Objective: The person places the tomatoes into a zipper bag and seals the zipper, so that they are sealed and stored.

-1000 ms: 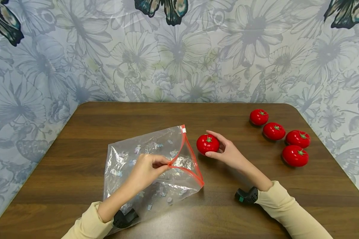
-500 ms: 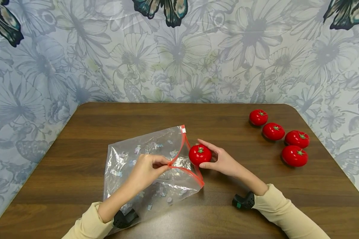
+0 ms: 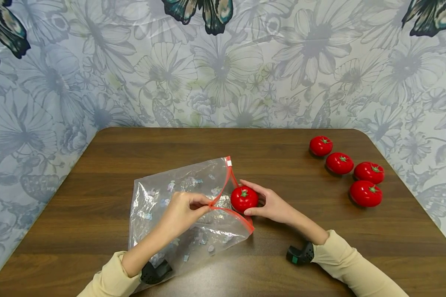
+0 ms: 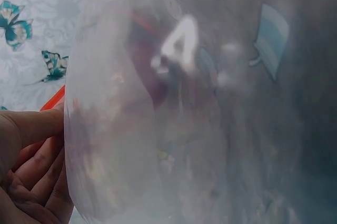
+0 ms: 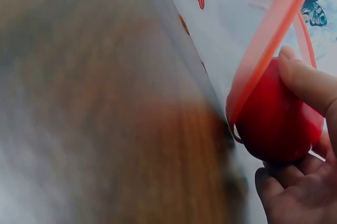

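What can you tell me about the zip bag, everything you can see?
The zip bag is clear, glossy, seemingly thin plastic, printed with small pale figures. An orange-red strip edges its mouth, with a white slider at the far corner. It lies askew on the table, mouth toward picture right, lips parted. The left hand pinches the strip; a tomato held by the right hand is at the opening. Its near end is partly hidden.
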`<state>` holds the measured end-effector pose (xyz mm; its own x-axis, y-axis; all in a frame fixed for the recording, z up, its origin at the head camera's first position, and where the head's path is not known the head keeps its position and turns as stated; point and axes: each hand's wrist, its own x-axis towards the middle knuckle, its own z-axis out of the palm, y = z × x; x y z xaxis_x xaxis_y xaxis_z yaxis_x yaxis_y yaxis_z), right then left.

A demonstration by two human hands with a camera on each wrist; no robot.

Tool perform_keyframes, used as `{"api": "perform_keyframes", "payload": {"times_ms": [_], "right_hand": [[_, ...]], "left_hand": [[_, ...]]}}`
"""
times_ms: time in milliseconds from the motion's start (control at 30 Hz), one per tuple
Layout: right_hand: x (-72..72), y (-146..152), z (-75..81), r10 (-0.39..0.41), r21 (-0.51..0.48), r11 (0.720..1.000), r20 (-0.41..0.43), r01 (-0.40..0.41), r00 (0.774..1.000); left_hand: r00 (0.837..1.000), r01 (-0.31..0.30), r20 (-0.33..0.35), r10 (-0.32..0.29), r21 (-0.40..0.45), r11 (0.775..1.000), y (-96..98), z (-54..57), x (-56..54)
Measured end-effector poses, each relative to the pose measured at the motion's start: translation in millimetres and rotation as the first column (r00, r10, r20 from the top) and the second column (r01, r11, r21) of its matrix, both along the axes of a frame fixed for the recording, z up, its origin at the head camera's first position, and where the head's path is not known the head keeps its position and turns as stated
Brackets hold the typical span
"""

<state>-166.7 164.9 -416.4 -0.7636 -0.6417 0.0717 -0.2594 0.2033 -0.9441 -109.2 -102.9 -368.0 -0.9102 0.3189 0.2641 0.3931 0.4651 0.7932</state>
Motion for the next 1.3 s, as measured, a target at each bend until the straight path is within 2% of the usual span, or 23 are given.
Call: {"api": "perform_keyframes", "payload": {"times_ms": [233, 367, 500, 767, 1067, 1300], "right_hand": [[2.9, 1, -5.0, 0.016, -0.007, 1.0, -0.015, -0.016, 1.0], [3.4, 3, -6.1, 0.037, 0.021, 0.999, -0.048, -0.036, 0.998], [3.3, 7, -1.1, 0.089, 0.082, 0.993, -0.093, -0.081, 0.992], [-2.1, 24, 13.3, 0.202, 0.213, 0.963, -0.168, -0.164, 0.965], [1.0, 19, 10.4, 0.196, 0.224, 0.962, -0.152, -0.159, 0.969], [8.1, 10, 5.3, 0.136, 0.246, 0.967, -0.266, -0.069, 0.954]], "left_hand": [[1.0, -0.004, 0.013, 0.004, 0.009, 1.0, 3.8, -4.4, 3.3], [1.0, -0.012, 0.025, 0.012, 0.014, 1.0, 5.6, -4.9, 5.8], [0.999, -0.019, 0.034, 0.018, 0.015, 1.0, 6.8, -5.4, 7.7], [1.0, -0.021, 0.012, 0.021, 0.009, 1.0, 8.6, -8.7, 9.4], [0.999, -0.028, -0.016, 0.028, -0.009, 1.0, 8.7, -9.8, 9.7], [1.0, -0.028, -0.007, 0.028, -0.014, 1.0, 9.7, -8.9, 10.5]]}}
